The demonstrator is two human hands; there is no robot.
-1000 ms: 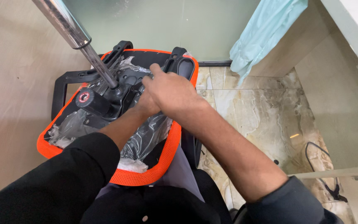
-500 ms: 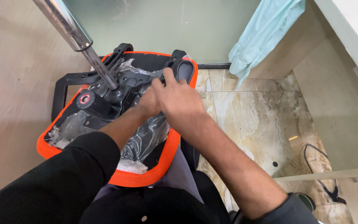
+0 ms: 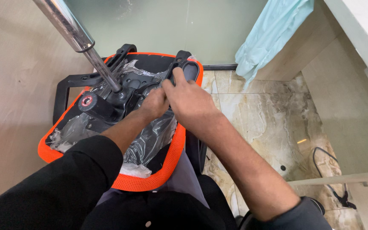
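Upturned orange-rimmed chair seat (image 3: pixel 167 168) at centre left, plastic-wrapped. Right hand (image 3: pixel 190 100) — grip clamped on the black armrest (image 3: pixel 184 70) at upper centre. Left hand (image 3: pixel 154 104) just beside — grip hidden, cannot tell. Chrome gas cylinder (image 3: pixel 75 36) rising toward upper left.

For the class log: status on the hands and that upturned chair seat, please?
Left hand and right hand both on black armrest bracket. Orange-rimmed seat upside down. Clear plastic wrap bunched beneath the hands.
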